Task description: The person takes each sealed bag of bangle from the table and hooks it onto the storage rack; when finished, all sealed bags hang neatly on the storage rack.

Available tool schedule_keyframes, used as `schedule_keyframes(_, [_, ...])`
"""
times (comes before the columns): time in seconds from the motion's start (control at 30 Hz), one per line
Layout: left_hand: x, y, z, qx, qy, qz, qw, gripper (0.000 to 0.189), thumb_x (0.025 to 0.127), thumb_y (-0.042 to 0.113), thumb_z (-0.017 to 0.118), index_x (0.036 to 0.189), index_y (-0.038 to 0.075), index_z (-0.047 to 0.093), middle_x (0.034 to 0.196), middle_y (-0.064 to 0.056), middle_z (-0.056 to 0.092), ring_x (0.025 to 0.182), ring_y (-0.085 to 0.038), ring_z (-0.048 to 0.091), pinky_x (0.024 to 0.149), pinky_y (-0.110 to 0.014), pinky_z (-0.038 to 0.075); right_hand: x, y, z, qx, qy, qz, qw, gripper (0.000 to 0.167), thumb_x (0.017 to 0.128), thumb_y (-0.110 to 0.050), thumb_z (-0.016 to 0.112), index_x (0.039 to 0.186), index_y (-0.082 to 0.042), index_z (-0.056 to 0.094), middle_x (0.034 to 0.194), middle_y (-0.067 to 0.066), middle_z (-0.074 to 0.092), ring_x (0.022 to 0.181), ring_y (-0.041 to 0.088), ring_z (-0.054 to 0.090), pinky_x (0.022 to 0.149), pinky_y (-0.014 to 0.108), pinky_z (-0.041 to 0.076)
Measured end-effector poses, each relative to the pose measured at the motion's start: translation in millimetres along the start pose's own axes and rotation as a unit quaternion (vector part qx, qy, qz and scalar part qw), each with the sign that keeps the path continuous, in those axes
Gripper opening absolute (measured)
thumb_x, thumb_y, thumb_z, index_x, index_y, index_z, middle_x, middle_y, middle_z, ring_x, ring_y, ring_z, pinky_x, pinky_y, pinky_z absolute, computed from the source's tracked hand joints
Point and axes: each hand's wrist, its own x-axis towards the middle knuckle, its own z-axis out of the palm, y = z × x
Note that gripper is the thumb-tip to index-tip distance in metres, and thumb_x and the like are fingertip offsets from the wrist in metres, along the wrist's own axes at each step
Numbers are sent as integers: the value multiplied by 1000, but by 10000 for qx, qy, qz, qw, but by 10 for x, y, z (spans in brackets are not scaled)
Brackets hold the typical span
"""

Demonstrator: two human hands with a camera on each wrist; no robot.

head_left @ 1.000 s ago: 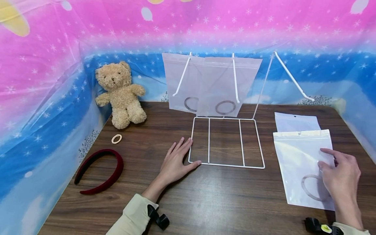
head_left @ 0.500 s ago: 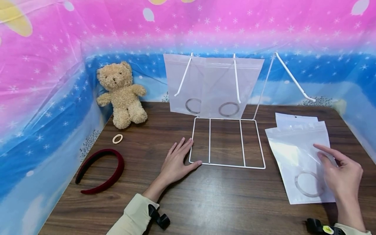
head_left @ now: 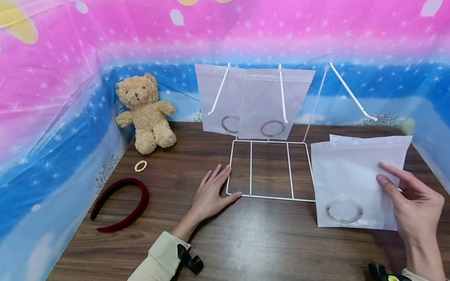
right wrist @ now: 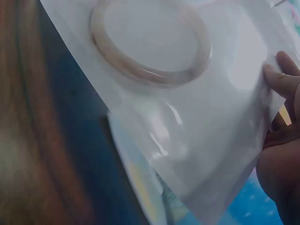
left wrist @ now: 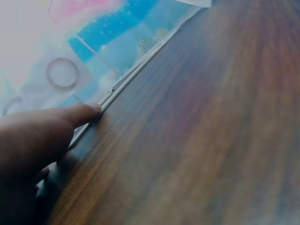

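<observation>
Bag (head_left: pixel 356 179), zip (head_left: pixel 362 146) uppermost, long axis seemingly tilted.

**Cloth-walled tabletop set; building type cannot be told**

You have: one wood-grain table (head_left: pixel 253 242), under the white wire rack (head_left: pixel 268 197). One snowflake-printed backdrop cloth (head_left: pixel 225 35), behind the rack and walling both sides. One teddy bear (head_left: pixel 143 117), left of the rack. One black wrist camera (head_left: pixel 190 259), yours, on the rack's near side.

A teddy bear (head_left: pixel 145 115) sits beyond a ring (head_left: pixel 136 167) and headband (head_left: pixel 143 200).
</observation>
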Motion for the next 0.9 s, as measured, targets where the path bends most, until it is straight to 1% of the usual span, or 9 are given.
schedule_keyframes(0.13, [0,10,2,-12,37,21,10000,85,88,63,60,151,10,39,155,-3,37,145,-24,23,117,-48,14,-11,-149,-10,236,-81,-113,9996,32,82,13,70,114,7,70,60,2,43,48,10,29,42,23,23])
schedule_keyframes(0.23, [3,18,1,-12,74,46,10000,86,87,62,62,151,9,39,154,-4,37,145,-24,24,117,-49,15,-13,-251,-1,1109,-98,-289,9934,33,81,19,68,113,15,66,61,5,44,48,10,32,40,21,25])
schedule_keyframes(0.3, [4,18,1,-9,76,46,10000,86,87,62,62,151,9,39,154,-4,37,145,-24,24,117,-49,15,-12,-326,8,1824,-113,-410,9823,33,80,22,66,113,20,63,63,7,47,48,10,36,41,18,30])
schedule_keyframes(0.4, [2,14,2,-6,57,21,10000,86,87,63,61,151,9,39,154,-3,37,145,-24,23,117,-48,14,-13,-439,20,2953,-131,-442,9543,35,80,24,64,114,24,58,72,12,59,57,11,54,53,13,45])
schedule_keyframes(0.53, [0,9,-2,-16,37,-5,10000,87,87,65,59,151,9,39,155,-3,36,146,-23,23,117,-48,14,1,-561,31,3687,-82,-329,9289,37,81,25,61,118,25,54,94,20,69,84,20,69,75,21,54])
schedule_keyframes(0.6, [0,6,-2,-17,49,-8,10000,87,87,65,59,151,9,39,155,-3,36,146,-23,23,117,-48,14,18,-601,37,3885,-2,-274,9210,38,81,26,61,118,26,53,88,20,68,84,21,68,77,22,54])
schedule_keyframes(0.77, [-1,-6,7,-1,62,-8,10000,86,88,64,59,151,10,39,155,-3,36,146,-23,23,117,-48,15,55,-640,36,4007,132,-129,9160,39,80,27,61,119,26,53,103,25,67,91,23,68,80,21,53])
schedule_keyframes(0.83, [-2,-7,9,-1,55,-13,10000,86,88,64,59,151,10,38,155,-2,36,146,-23,23,117,-48,14,69,-644,25,3754,117,-63,9268,39,82,25,61,119,24,54,122,26,62,103,24,67,84,22,53])
schedule_keyframes(0.9, [-4,-7,10,-5,48,-10,10000,86,88,64,60,151,10,38,155,-3,36,146,-23,23,117,-48,14,84,-641,20,3675,102,-33,9300,39,82,24,61,120,24,55,125,28,60,105,25,66,85,22,52])
